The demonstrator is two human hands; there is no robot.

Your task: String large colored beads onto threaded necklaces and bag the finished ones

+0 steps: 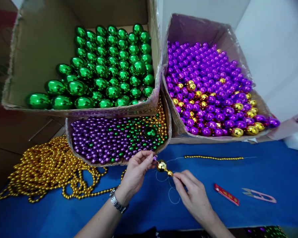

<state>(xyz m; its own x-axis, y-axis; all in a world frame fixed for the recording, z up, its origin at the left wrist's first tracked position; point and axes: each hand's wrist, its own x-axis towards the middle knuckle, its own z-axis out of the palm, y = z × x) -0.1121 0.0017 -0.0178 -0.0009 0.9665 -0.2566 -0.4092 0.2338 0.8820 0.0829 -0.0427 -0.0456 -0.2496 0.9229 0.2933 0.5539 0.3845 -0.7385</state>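
My left hand (139,167), with a watch on its wrist, is closed in a pinch on a small purple bead (154,158). Right beside that bead is a large shiny gold bead (161,166), followed by a smaller gold bead (170,173). My right hand (190,186) pinches the beaded thread at the smaller gold bead's far side; what exactly lies between the fingertips is hidden. Thin clear thread (173,198) loops down onto the blue table below the beads. Behind the hands, a strand of tiny gold beads (213,158) lies on the table.
Cardboard boxes hold large green balls (101,69), purple and gold beads (201,66), and small mixed beads (101,138). Gold bead chains (49,165) pile up at left. A red box-shaped item (226,194) and pink thread snips (260,195) lie on the blue table (275,172).
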